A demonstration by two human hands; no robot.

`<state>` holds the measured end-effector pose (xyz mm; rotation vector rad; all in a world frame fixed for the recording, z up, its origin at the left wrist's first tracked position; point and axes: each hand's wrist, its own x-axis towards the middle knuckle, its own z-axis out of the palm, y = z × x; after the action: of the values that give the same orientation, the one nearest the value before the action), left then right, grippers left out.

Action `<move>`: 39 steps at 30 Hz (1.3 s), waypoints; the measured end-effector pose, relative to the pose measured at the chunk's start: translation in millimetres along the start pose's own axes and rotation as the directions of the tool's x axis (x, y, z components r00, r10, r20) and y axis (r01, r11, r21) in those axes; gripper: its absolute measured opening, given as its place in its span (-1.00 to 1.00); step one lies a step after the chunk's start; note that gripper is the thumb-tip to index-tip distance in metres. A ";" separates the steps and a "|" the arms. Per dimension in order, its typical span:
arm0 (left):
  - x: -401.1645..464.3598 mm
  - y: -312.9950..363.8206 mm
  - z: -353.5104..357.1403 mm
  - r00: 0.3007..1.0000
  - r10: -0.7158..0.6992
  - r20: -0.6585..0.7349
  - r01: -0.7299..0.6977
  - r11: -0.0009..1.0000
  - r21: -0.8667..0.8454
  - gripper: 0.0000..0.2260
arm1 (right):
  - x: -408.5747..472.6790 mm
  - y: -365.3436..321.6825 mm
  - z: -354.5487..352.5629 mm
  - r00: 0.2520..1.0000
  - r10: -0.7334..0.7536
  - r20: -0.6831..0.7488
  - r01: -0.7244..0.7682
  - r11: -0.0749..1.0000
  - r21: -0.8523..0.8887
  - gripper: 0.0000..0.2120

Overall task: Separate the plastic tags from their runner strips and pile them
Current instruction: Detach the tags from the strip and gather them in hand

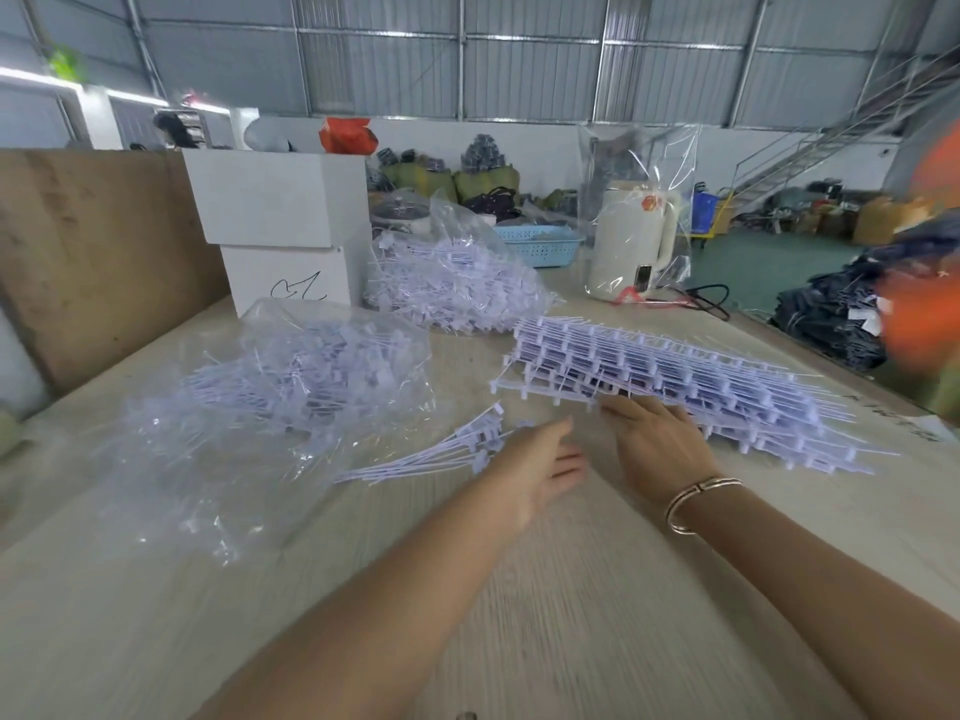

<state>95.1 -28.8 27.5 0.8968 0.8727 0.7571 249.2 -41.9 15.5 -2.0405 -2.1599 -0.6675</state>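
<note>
A stack of white runner strips [675,376] with tags still attached lies on the wooden table [519,615] at centre right. My right hand [657,444] reaches to the stack's near edge with straight fingers touching it. My left hand [540,467] hovers open just left of it, holding nothing. A small pile of loose separated tags [441,454] lies fanned out left of my left hand.
A clear bag of loose tags [291,376] lies at left and a second one [452,272] behind it. White boxes [280,220] stand at the back left, next to a blue basket [540,244] and a bagged white kettle [634,236]. A wooden board [93,252] walls the left.
</note>
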 end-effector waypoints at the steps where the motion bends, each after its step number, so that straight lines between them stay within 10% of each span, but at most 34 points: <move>1: 8.7 3.9 8.9 0.999 -0.035 0.005 0.035 0.997 -0.073 -0.67 | -2.2 1.9 -1.9 1.000 -0.004 0.007 0.004 1.000 0.011 -0.58; 9: 52.0 -1.7 63.1 0.985 -0.043 -0.165 0.016 0.987 -0.161 -0.82 | -5.0 6.1 -16.4 0.997 -0.069 0.024 0.062 0.974 0.219 -0.77; 13: 50.9 -1.1 52.8 0.973 0.013 -0.229 -0.043 0.991 -0.129 -0.81 | 1.2 32.5 -16.6 0.975 0.221 0.037 -0.211 0.851 0.480 -0.83; 20: 39.9 5.7 46.3 0.966 0.104 -0.237 -0.080 0.991 0.109 -0.78 | 18.0 36.9 -18.3 0.949 0.065 0.309 -0.058 0.998 -0.032 -0.61; 24: 26.0 9.8 38.1 0.941 0.159 -0.298 -0.103 0.976 0.194 -0.74 | 27.9 33.7 -28.6 0.901 0.174 0.398 -0.227 0.970 0.090 -0.27; 29: 12.4 10.5 27.1 0.931 0.141 -0.337 -0.096 0.985 0.145 -0.71 | 27.6 39.5 -41.3 0.877 0.194 0.440 -0.334 0.904 0.267 -0.35; 34: -2.0 10.7 -1.5 0.931 0.192 -0.309 -0.087 0.943 0.322 -0.84 | 10.0 54.8 -40.5 0.847 0.210 0.488 -0.254 0.967 0.024 -0.53; 39: -18.2 27.2 -14.6 0.953 0.174 -0.248 -0.109 0.960 0.257 -0.78 | 12.2 33.9 -42.6 0.966 0.150 0.211 -0.160 0.987 0.032 -0.57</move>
<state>69.1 -27.6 52.1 1.0975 1.1669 0.9261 271.2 -46.3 66.5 -2.3164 -2.0649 -0.3940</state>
